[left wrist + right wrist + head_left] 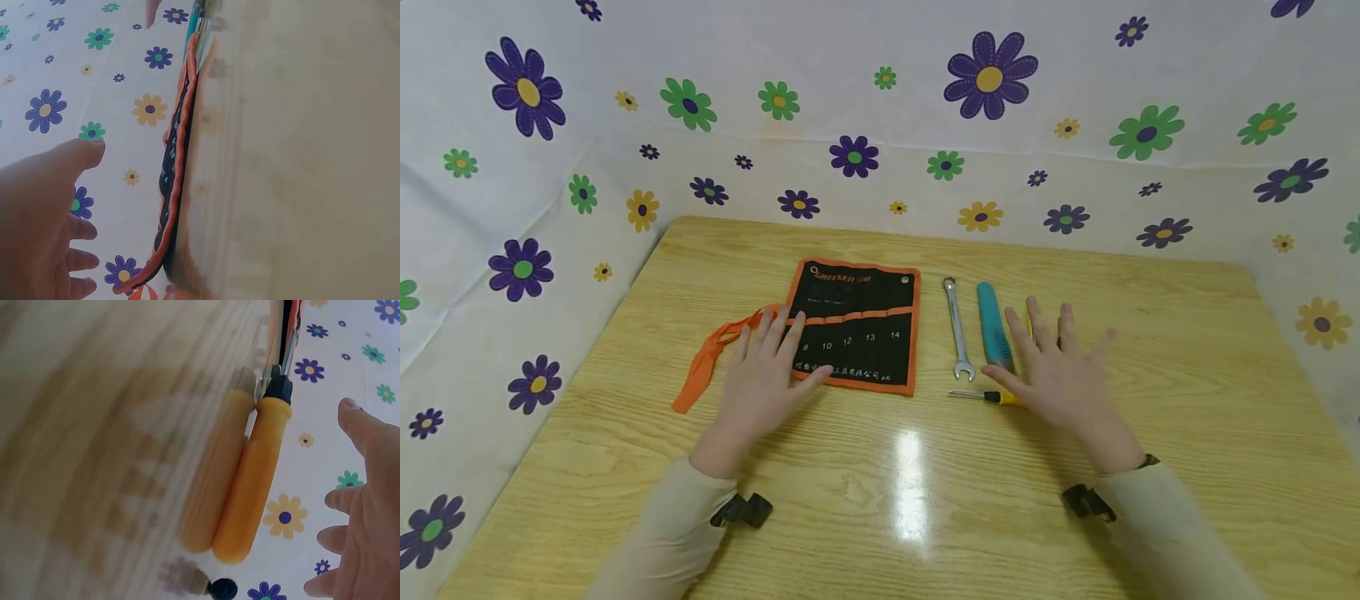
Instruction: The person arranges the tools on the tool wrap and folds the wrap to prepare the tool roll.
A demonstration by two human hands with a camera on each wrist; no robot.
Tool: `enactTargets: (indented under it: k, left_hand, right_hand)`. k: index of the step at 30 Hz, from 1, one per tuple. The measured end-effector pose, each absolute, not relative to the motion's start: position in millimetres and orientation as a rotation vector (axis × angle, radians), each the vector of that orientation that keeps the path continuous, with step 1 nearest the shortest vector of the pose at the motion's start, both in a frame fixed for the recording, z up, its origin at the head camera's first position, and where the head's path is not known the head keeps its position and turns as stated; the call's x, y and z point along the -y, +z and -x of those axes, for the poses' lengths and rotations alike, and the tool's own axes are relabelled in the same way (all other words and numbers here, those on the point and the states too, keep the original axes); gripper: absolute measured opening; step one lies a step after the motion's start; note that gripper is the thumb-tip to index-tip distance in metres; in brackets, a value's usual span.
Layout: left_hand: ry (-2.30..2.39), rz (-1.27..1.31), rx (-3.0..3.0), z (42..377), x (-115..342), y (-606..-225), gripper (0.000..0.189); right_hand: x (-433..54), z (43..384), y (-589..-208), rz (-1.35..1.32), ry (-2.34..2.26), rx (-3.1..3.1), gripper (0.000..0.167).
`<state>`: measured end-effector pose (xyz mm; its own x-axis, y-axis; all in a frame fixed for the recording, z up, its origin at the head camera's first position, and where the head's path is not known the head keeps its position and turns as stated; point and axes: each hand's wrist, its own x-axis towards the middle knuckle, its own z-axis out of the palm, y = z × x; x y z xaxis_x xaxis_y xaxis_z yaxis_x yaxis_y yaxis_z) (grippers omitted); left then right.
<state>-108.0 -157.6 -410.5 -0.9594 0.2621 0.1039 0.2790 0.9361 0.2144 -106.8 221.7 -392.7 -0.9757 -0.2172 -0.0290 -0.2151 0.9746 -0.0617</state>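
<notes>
White cloth backdrop (820, 50), printed with purple, green and yellow flowers, enclosing the far edge and sides of a wood-grain table (820, 483); a streak of reflected light on its near half. Item: one black tool pouch (857, 329), orange-edged, lying flat left of the tools, its pocket row marked 8, 10, 12, 13 and 14, with two eyelets at its upper corners. Attached: orange strap (703, 367), trailing off its left side. Item: one silver combination wrench (957, 329), just right of the pouch, open end toward the person. Item: one turquoise tool (992, 325), beside the wrench, roughly parallel, exact kind unclear. Item: one screwdriver (988, 396), yellow and black handle, lying crosswise nearer the person, shaft pointing left. Item: a small black rounded end (223, 589), seen near that handle in the right wrist view. Left hand (760, 379): open, fingers spread, raised above the pouch's left edge and strap, gripping nothing. Right hand (1060, 375): likewise open and spread, raised above the screwdriver handle, gripping nothing; behind its fingers, slivers of yellow and dark, too hidden to identify. Both forearms in pale sleeves (1165, 533).
</notes>
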Motion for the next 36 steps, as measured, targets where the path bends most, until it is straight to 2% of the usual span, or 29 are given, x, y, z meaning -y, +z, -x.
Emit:
enactTargets:
  k: [36]
  left_hand:
    - [-0.409, 0.584, 3.052, 99, 123, -425, 0.085]
  right_hand:
    - [-165, 141, -400, 0.571, -0.086, -3.043, 0.087]
